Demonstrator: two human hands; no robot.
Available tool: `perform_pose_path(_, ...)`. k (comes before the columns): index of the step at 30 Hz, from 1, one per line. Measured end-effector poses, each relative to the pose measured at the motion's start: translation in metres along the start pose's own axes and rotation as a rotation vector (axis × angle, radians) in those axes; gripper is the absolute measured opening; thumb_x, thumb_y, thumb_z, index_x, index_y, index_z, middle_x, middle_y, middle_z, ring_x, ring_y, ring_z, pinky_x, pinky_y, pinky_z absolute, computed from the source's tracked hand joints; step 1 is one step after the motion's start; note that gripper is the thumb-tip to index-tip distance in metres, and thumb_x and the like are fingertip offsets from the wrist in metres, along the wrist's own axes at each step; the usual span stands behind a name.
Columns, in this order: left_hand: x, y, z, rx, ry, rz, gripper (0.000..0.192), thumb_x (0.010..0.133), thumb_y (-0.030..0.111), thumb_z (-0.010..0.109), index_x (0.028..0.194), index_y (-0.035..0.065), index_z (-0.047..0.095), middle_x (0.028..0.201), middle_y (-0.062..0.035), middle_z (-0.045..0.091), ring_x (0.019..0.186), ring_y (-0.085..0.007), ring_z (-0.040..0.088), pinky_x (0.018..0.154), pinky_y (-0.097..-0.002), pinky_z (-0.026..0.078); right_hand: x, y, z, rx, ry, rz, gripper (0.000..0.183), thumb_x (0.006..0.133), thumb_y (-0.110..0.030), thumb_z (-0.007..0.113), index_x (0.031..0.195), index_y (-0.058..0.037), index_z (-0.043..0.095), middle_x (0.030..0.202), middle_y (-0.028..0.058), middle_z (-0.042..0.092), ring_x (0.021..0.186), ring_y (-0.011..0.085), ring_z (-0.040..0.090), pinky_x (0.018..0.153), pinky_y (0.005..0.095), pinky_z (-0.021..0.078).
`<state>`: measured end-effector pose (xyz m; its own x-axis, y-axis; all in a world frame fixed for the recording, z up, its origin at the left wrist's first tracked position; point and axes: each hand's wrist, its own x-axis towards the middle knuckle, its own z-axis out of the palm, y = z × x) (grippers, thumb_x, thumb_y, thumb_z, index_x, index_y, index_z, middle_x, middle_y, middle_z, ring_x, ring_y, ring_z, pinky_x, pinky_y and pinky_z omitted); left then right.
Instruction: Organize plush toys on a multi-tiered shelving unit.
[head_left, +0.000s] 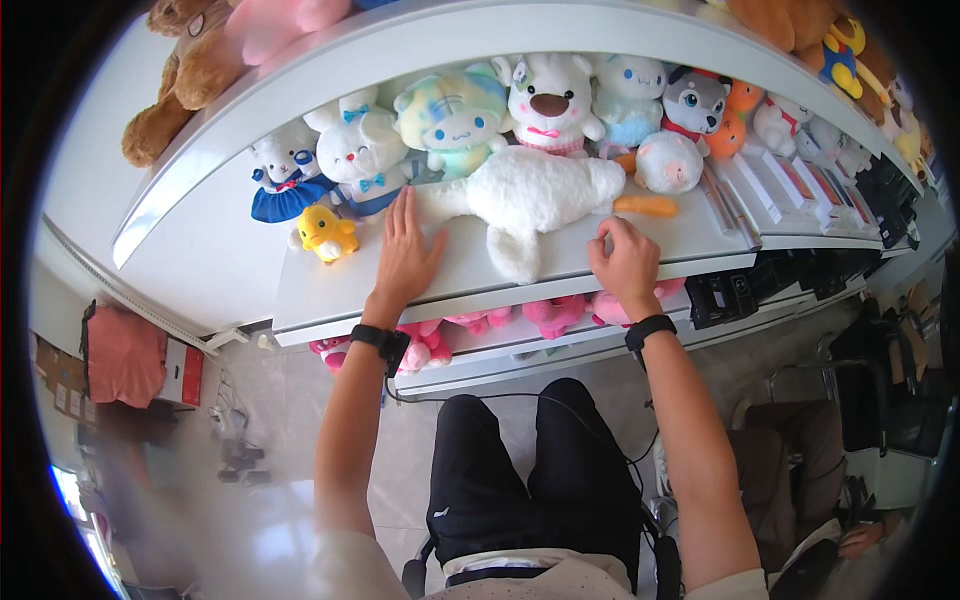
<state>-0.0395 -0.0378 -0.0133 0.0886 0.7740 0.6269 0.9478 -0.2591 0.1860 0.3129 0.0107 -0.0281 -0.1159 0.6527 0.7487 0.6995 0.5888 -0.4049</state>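
Observation:
A white fluffy plush toy with orange limbs (547, 187) lies on its side along a white shelf (465, 277). Its narrow part stretches left to my left hand (409, 251), which rests flat with fingers together and thumb apart. Whether the fingers press on the plush is hard to tell. Just below the orange limb (646, 206), my right hand (624, 256) is curled over the shelf's front, with nothing visible in it. A small yellow plush chick (327, 232) sits left of my left hand.
Several plush toys, among them a white bear (551, 105) and a grey husky (696, 101), line the shelf's back. Boxes (795, 187) stand at right. An upper shelf edge (450, 56) overhangs them; pink plush toys (555, 315) sit below. Another person's legs (787, 450) are at lower right.

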Motion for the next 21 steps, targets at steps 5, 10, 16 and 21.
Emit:
perform_pose_path(5, -0.002, 0.000, 0.000, -0.019, 0.026, -0.046, 0.085, 0.096, 0.029, 0.067, 0.159, -0.0080, 0.023, 0.158, -0.0305, 0.037, 0.147, -0.0468, 0.035, 0.123, -0.0514, 0.029, 0.000, -0.004, -0.003, -0.002, -0.008, 0.026, 0.009, 0.081, -0.014, 0.067, 0.086, -0.0108, 0.061, 0.078, 0.0081, 0.069, 0.064, 0.0347, 0.065, 0.059, 0.0473, 0.0508)
perform_pose_path(10, -0.003, 0.001, -0.002, -0.105, -0.002, -0.224, 0.090, 0.088, 0.022, 0.071, 0.160, -0.0053, 0.025, 0.151, -0.0293, 0.045, 0.139, -0.0459, 0.045, 0.118, -0.0494, 0.037, -0.001, -0.004, -0.004, -0.040, -0.024, 0.039, 0.014, 0.081, -0.013, 0.066, 0.094, -0.0099, 0.062, 0.078, 0.0112, 0.069, 0.064, 0.0362, 0.065, 0.061, 0.0483, 0.0518)
perform_pose_path(16, -0.004, 0.004, -0.008, -0.080, 0.052, -0.204, 0.083, 0.082, 0.018, 0.074, 0.154, -0.0035, 0.037, 0.139, -0.0259, 0.052, 0.130, -0.0445, 0.049, 0.110, -0.0489, 0.043, -0.002, -0.001, -0.001, -0.049, -0.014, 0.036, 0.043, 0.080, -0.014, 0.067, 0.123, -0.0114, 0.059, 0.106, 0.0151, 0.068, 0.075, 0.0382, 0.069, 0.068, 0.0498, 0.0549)
perform_pose_path(21, -0.002, 0.005, -0.012, -0.057, -0.018, -0.233, 0.071, 0.081, 0.017, 0.074, 0.145, -0.0017, 0.048, 0.136, -0.0249, 0.054, 0.128, -0.0443, 0.050, 0.107, -0.0486, 0.046, 0.003, -0.006, -0.005, -0.098, 0.113, -0.071, 0.073, 0.079, -0.016, 0.067, 0.149, -0.0129, 0.047, 0.150, 0.0181, 0.048, 0.091, 0.0400, 0.072, 0.078, 0.0491, 0.0589)
